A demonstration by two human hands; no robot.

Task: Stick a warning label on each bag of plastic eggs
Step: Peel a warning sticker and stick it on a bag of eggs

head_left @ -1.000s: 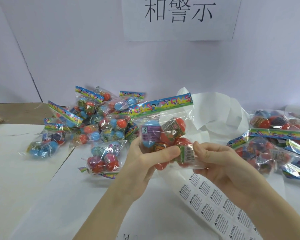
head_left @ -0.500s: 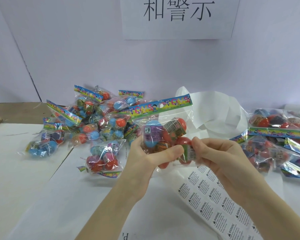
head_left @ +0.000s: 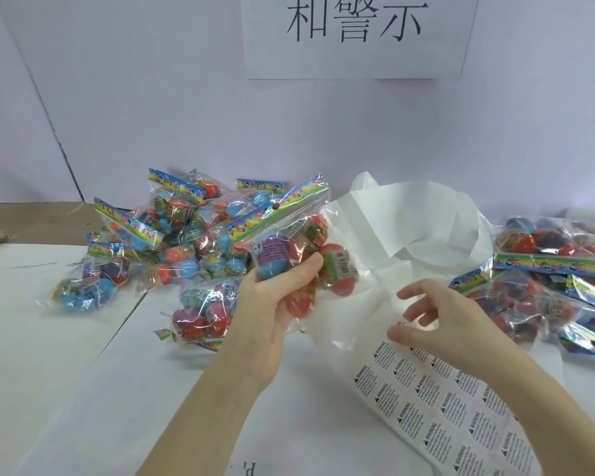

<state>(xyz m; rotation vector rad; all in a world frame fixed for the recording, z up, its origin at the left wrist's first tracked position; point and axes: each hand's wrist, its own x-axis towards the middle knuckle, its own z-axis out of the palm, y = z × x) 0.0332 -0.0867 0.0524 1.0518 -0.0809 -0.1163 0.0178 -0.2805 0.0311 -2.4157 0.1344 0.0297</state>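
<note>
**Inspector:** White tabletop (head_left: 49, 355) under the work, pale wall behind. Nearest item?

**Assistant:** Sheet of warning labels (head_left: 437, 410), lying at the near right on the tabletop, rows of small black-printed stickers running off the bottom edge.

**Inspector:** Right hand?

**Assistant:** Right hand (head_left: 450, 321) hovers just above the sheet's upper end, fingers loosely spread, thumb tip low by the top row of labels. Whether it touches a label, I cannot tell. It holds nothing visible.

**Inspector:** Left hand?

**Assistant:** Left hand (head_left: 272, 304) is raised over the tabletop, fingers and thumb curled round the held bag of plastic eggs (head_left: 296, 252). Bag is tilted, its coloured header strip up and to the right; a purple-and-blue egg and red eggs show through the clear film, and a barcode sticker sits on its right side.

**Inspector:** Behind the hands?

**Assistant:** Crumpled white backing paper (head_left: 409, 228) lies beyond the label sheet, centre right. 1 single bag (head_left: 203, 314) rests just left of the left wrist. Left pile of bags (head_left: 172, 242) is heaped farther back, and right pile of bags (head_left: 557, 280) spreads along the right edge.

**Inspector:** On the wall?

**Assistant:** White paper sign (head_left: 354, 32) with 3 large black characters, top centre.
</note>
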